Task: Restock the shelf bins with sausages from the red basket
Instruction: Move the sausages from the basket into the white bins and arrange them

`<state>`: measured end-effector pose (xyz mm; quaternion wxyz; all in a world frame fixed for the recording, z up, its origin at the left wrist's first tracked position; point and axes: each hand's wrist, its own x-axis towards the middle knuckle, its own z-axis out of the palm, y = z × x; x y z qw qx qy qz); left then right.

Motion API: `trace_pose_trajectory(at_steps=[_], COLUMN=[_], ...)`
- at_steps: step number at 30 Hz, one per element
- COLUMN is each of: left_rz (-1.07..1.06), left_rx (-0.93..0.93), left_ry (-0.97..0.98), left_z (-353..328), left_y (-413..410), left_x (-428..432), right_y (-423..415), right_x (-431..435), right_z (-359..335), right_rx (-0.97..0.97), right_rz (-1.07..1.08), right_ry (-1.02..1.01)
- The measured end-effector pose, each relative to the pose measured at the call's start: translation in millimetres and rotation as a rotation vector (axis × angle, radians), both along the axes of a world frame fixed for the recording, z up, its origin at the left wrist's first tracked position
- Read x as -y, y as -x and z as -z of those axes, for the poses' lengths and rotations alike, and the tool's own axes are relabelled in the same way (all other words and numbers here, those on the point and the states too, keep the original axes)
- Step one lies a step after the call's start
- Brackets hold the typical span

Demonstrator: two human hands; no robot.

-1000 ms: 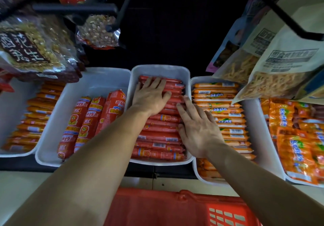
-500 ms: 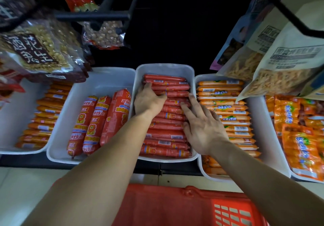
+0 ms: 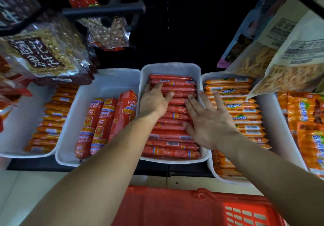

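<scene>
We level the sausages (image 3: 172, 151) in the middle bin (image 3: 171, 67) with left hand (image 3: 154, 102) and right hand (image 3: 209, 121) flat, fingers spread; next, probably, we reach into the basket (image 3: 175, 207).

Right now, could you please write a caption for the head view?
Left hand and right hand rest on red sausages in the middle bin, red basket below.

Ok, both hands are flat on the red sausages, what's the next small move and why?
Probably lift both hands and reach into the red basket: left hand and right hand lie flat, holding nothing, and the red sausages already sit in neat rows.
</scene>
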<state>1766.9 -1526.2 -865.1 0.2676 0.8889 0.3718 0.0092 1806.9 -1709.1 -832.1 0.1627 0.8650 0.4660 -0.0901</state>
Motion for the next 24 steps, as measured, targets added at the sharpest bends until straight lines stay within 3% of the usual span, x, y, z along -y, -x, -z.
trace_pose_trajectory(at_steps=[4,7,10,13,20,24], left_rz=[0.103,0.286,0.370,0.360,0.249,0.202], left_rx=[0.116,-0.028,-0.164,-0.116,0.160,0.194], left_ry=[0.029,-0.087,-0.140,-0.192,-0.164,0.009], left_z=[-9,-7,4,10,3,-8], left_y=[28,52,55,45,20,37], left_x=[-1,13,20,19,5,16], right_y=[-11,-14,-8,-4,-24,-23], right_x=[-27,-43,-37,-23,-44,-34], right_z=[3,6,5,2,6,12], right_rx=[0.019,0.057,0.063,0.038,0.049,-0.040], right_rz=[0.063,0.096,0.093,0.048,0.094,0.079], right_ry=[0.087,0.143,0.006,-0.174,-0.131,-0.130])
